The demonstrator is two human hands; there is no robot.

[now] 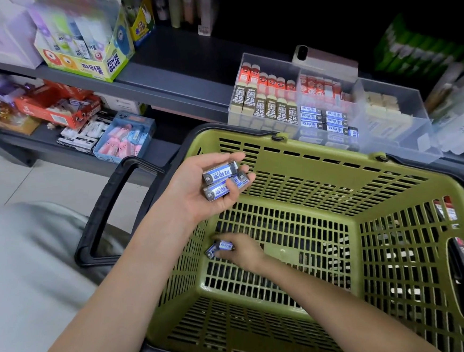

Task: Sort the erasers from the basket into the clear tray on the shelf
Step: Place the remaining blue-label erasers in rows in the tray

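A green plastic basket fills the lower right. My left hand hovers palm-up over its near-left rim and holds two blue-sleeved erasers in its curled fingers. Down on the basket floor my right hand grips two more blue erasers near the left wall. The clear tray stands on the shelf just behind the basket. Its compartments hold rows of 2B erasers, red ones, blue ones and pale ones.
The basket's black handle lies folded down to the left. A phone leans behind the tray. A glue display box stands on the upper shelf; a blue box of pink erasers and a red box sit lower left.
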